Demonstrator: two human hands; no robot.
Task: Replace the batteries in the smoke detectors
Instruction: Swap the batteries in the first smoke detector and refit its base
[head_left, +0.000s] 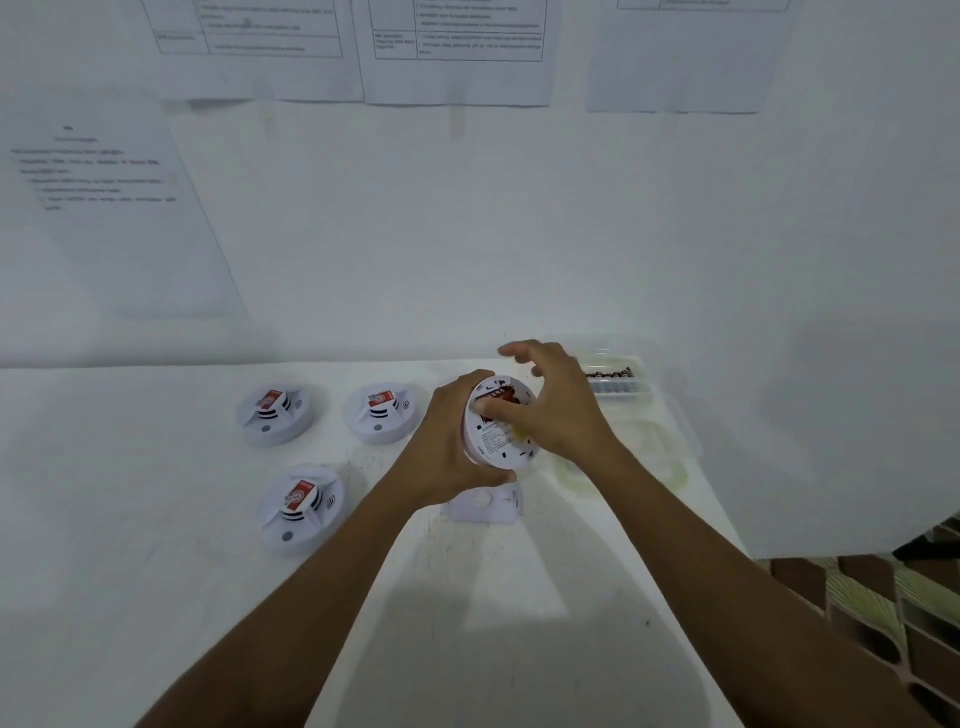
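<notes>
Nearest, at 6 o'clock below the hands, a loose white backplate (485, 504) lies on the tabletop (156, 519). Above it the left hand (447, 447) grips the rim of an upturned smoke detector (498, 441). The right hand (556, 410) presses its thumb on the red-labelled battery bay, its other fingers spread and holding nothing. This looks like the battery-swap step. Next, probably, the cell must be pried or seated, then the plate refitted. Three more detectors (301, 506) sit at 8 to 10 o'clock. A clear tub of batteries (615, 379) stands at 2 o'clock. Beyond, printed sheets (457, 47) hang on a white wall.
</notes>
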